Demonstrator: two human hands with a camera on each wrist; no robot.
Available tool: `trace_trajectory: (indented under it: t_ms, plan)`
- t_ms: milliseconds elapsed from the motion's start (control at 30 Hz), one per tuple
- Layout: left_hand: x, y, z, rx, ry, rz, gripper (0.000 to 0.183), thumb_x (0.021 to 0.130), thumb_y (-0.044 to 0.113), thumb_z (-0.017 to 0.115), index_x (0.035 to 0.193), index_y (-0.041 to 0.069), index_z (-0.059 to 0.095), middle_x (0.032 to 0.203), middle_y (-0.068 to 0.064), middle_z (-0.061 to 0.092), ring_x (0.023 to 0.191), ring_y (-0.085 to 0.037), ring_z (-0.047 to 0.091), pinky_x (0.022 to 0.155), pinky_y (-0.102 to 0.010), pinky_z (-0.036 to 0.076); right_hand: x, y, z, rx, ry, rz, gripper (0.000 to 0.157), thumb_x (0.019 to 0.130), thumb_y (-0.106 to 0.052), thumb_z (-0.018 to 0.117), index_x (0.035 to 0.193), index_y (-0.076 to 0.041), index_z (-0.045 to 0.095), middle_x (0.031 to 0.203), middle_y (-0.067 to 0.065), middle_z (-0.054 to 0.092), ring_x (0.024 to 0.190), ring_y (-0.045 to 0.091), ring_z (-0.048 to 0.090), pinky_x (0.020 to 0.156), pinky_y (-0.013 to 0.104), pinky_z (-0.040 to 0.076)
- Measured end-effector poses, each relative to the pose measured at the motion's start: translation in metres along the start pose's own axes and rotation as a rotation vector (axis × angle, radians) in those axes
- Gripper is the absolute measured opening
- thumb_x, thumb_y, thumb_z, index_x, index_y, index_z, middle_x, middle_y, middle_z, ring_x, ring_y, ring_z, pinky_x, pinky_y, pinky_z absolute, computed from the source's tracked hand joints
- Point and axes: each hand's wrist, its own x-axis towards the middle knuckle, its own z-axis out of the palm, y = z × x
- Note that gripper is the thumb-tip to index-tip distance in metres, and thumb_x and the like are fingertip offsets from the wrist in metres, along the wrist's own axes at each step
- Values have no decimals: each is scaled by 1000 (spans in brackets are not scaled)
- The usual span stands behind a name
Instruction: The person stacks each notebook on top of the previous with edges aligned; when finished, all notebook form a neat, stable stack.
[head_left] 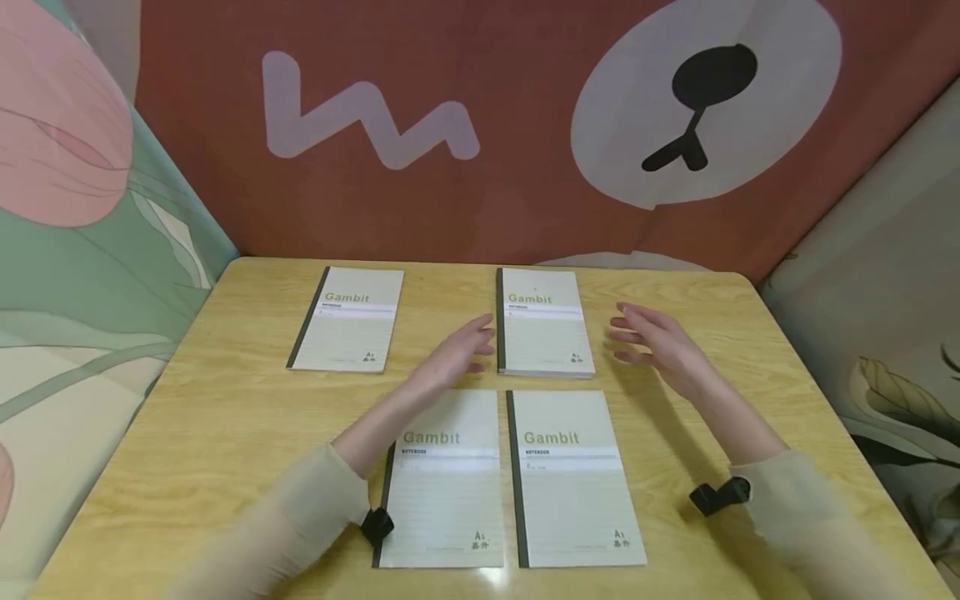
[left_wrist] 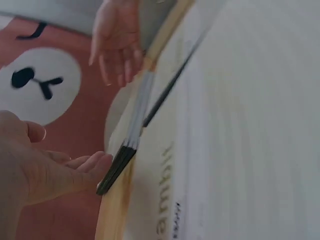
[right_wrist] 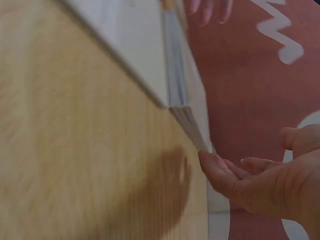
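Note:
A stack of several Gambit notebooks (head_left: 546, 337) with dark spines lies at the back of the table, right of its middle. My left hand (head_left: 456, 354) is just left of the stack's spine side, fingers loosely extended; in the left wrist view its fingertips come close to the dark spines (left_wrist: 117, 169). On the other side, my right hand (head_left: 662, 340) hovers a little off the stack's right edge with relaxed fingers and nothing held. Whether either hand touches the stack, I cannot tell. In front lie two more notebooks, a left one (head_left: 446, 500) partly behind my left forearm and a right one (head_left: 577, 504).
Another notebook (head_left: 348, 333) lies at the back left of the wooden table (head_left: 225, 450). A reddish-brown cloth (head_left: 517, 192) with a cartoon face rises along the table's back edge. Patterned hangings stand at both sides.

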Motion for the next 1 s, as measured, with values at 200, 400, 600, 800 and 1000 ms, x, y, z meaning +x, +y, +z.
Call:
trace_trajectory:
  t_ms: [200,400,600,800,1000]
  plan:
    - [-31,-8,7,59,-76,18,62,107,36,38,165,18,24,166,-11,38,143,-37,51,114,-46,50,-26,2,6,-41,-59,-9,73,111,-49,30,167,-9,4,170,28,12,152,49,31,109,48,54]
    - [-55,-15,13,-90,-183,7,61,111,39,30,165,13,22,168,-16,33,150,-38,42,114,-49,50,-49,5,16,-35,-116,12,74,111,-51,29,166,-9,3,171,27,10,154,50,25,112,58,49]
    - [-70,-25,27,-215,-258,-39,64,110,41,32,166,13,18,173,-14,17,159,-38,23,118,-57,43,-74,10,23,16,-126,96,76,111,-54,27,166,-9,1,171,28,9,156,50,20,112,59,49]
    - [-75,-30,39,-298,-293,-35,66,110,39,31,167,12,11,176,-8,0,162,-34,5,118,-63,38,-94,9,33,77,-166,169,77,110,-54,28,166,-10,-2,171,29,4,157,51,14,106,53,55]
    - [-79,-29,50,-303,-306,-54,69,110,42,33,167,12,8,175,-8,-7,162,-34,-4,118,-66,37,-106,8,48,89,-141,258,82,109,-58,29,166,-8,-2,171,30,0,158,50,4,107,57,53]
